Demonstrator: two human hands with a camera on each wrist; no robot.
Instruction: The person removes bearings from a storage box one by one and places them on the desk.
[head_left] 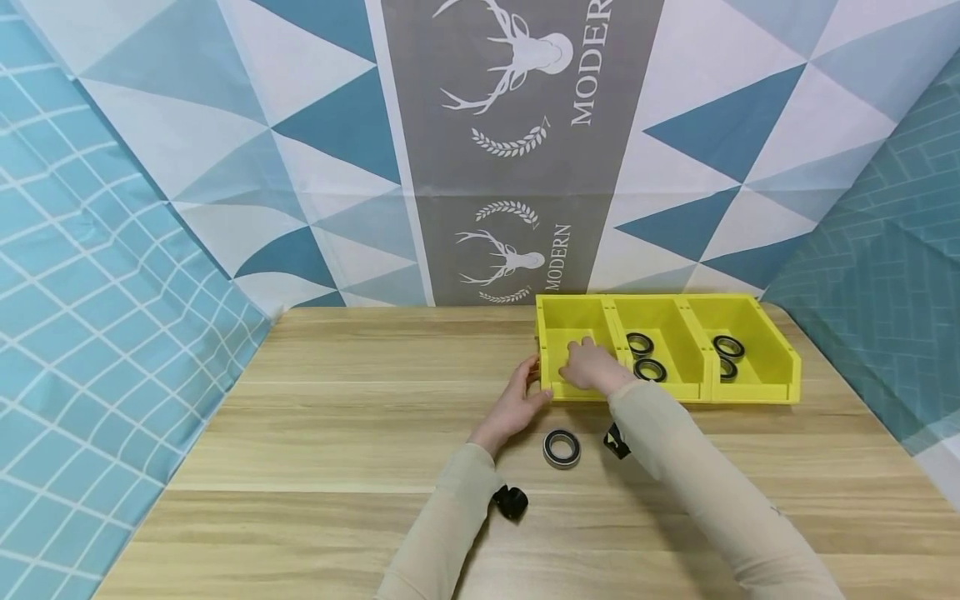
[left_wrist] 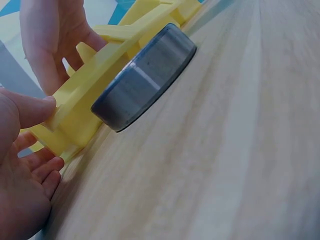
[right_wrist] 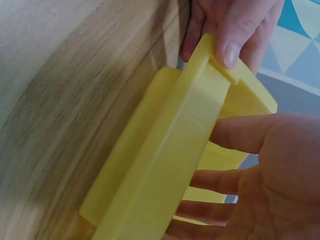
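A yellow three-compartment bin [head_left: 750,392] stands at the back right of the table. My left hand [head_left: 517,404] grips its front left corner, the thumb [left_wrist: 37,110] on the front edge and the fingers around the side. My right hand [head_left: 588,367] reaches over the front wall into the left compartment. In the right wrist view its fingers [right_wrist: 215,181] are extended inside the bin, and no object shows between them. A ball bearing [head_left: 562,448] with a dark ring face lies flat on the table in front of the bin, between my forearms.
The middle compartment has two bearings [head_left: 649,370], partly behind its divider. Two more bearings [head_left: 728,347] lie in the right compartment. The wooden table [head_left: 337,442] extends left and forward. Patterned cloth [head_left: 337,150] hangs behind it and along both sides.
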